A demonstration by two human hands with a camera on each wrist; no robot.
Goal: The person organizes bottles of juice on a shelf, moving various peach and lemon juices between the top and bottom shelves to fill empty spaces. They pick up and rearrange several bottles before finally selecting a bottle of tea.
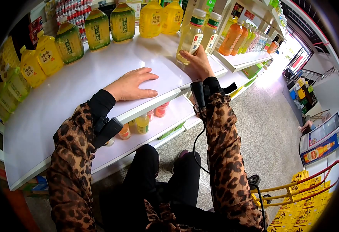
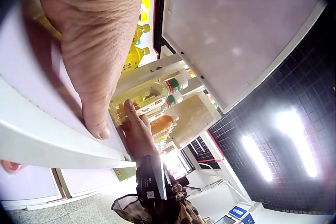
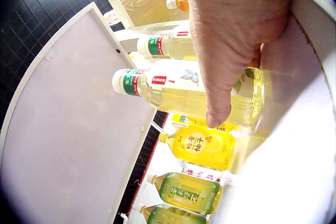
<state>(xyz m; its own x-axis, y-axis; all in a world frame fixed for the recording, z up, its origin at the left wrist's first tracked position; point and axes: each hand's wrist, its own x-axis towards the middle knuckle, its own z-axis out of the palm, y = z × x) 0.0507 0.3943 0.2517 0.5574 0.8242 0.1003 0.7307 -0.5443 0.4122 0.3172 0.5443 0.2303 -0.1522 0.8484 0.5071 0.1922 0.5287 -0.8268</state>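
In the head view the right hand grips the lower part of a clear bottle of pale yellow drink with a white cap, upright at the shelf's right end. A similar bottle stands close beside it. The right wrist view shows the thumb of that hand across the held bottle; its other fingers are mostly hidden. Palm down, the left hand rests on the white shelf near its front edge, fingers spread, holding nothing. The left wrist view shows this hand from the wrist side.
Green-labelled bottles and yellow bottles line the shelf's back and left. Orange bottles stand on the shelf to the right. Below are small bottles on a lower shelf. A yellow and red cart frame stands at lower right.
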